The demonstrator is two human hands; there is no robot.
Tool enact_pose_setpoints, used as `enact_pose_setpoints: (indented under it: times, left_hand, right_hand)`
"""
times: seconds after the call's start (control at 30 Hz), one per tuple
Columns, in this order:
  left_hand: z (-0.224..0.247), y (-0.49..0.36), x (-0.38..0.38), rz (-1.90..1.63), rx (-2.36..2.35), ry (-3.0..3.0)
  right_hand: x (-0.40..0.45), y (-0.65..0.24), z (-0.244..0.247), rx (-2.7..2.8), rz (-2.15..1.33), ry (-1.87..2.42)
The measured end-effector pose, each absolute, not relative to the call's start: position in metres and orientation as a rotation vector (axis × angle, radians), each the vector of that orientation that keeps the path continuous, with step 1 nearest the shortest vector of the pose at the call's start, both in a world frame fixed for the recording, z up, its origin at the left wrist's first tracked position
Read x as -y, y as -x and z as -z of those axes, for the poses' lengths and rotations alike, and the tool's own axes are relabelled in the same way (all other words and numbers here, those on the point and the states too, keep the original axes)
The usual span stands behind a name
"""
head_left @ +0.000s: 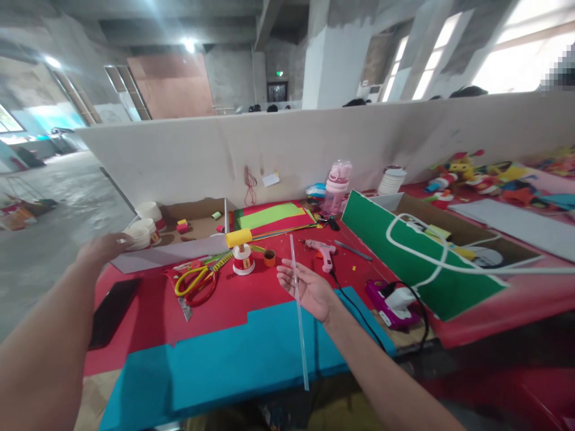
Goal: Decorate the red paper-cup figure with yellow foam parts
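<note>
My left hand (101,251) reaches to the far left of the table, its fingers closed at the side of a white paper cup (138,237). More paper cups (150,212) stand just behind. My right hand (309,290) is palm up over the table middle, fingers loosely curled, with a long translucent glue stick (300,329) held across them. Ahead of it are a pink glue gun (324,254) and a small orange ring-shaped piece (269,258). Left of these stands a small paper-cup figure (243,260) topped by a yellow roll (239,237).
Yellow- and red-handled scissors (197,284) and a black phone (114,308) lie at left. Coloured sheets (269,216) and a pink bottle (338,185) are at the back. A purple power strip (390,308) sits before a green-sided box (404,257). Blue sheeting (215,365) covers the front edge.
</note>
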State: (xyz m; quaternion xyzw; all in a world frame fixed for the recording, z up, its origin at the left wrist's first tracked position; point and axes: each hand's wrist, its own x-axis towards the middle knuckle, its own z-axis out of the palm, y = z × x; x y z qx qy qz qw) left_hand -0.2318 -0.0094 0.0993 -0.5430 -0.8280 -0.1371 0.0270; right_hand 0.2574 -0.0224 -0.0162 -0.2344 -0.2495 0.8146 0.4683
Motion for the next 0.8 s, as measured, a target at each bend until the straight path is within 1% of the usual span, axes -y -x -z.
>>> enact_pose_setpoints:
  times: [0.13, 0.2, 0.23, 0.33, 0.37, 0.4, 0.43, 0.5, 0.57, 0.67, 0.73, 0.8]
  left_hand:
    - [-0.089, 0.258, 0.006, 0.119, 2.621, 1.598]
    - [-0.089, 0.259, 0.010, 0.154, 2.557, 1.610]
    - [-0.091, 0.251, 0.015, 0.236, 2.501, 1.597]
    - [-0.091, 0.187, 0.046, 0.570, 2.443, 1.596]
    - [-0.086, 0.153, 0.059, 0.769, 2.438, 1.694]
    - [-0.079, 0.116, 0.072, 1.012, 2.434, 1.876]
    - [-0.069, 0.077, 0.084, 1.182, 2.455, 2.129]
    - [-0.044, 0.002, 0.103, 1.401, 2.480, 2.589]
    - [-0.018, -0.058, 0.115, 1.631, 2.515, 2.797]
    - [0.007, -0.110, 0.120, 2.289, 2.678, 2.840]
    - [0.016, -0.124, 0.116, 2.607, 2.840, 2.542]
    - [0.022, -0.130, 0.111, 2.788, 2.963, 2.199]
  right_hand:
    - [0.023, -0.255, 0.018, 0.608, -1.990, 0.582]
    - [0.022, -0.256, 0.021, 0.618, -1.976, 0.584]
    - [0.021, -0.257, 0.023, 0.626, -1.961, 0.585]
    - [0.021, -0.259, 0.026, 0.666, -1.887, 0.589]
    - [0.022, -0.259, 0.025, 0.680, -1.862, 0.591]
    - [0.023, -0.258, 0.023, 0.691, -1.845, 0.590]
    - [0.024, -0.256, 0.020, 0.699, -1.837, 0.585]
    - [0.028, -0.249, 0.012, 0.712, -1.844, 0.577]
    - [0.031, -0.240, 0.002, 0.702, -1.844, 0.584]
    - [0.033, -0.225, -0.009, 0.635, -1.771, 0.581]
    - [0.034, -0.217, -0.011, 0.622, -1.707, 0.558]
    - [0.036, -0.211, -0.009, 0.671, -1.752, 0.553]
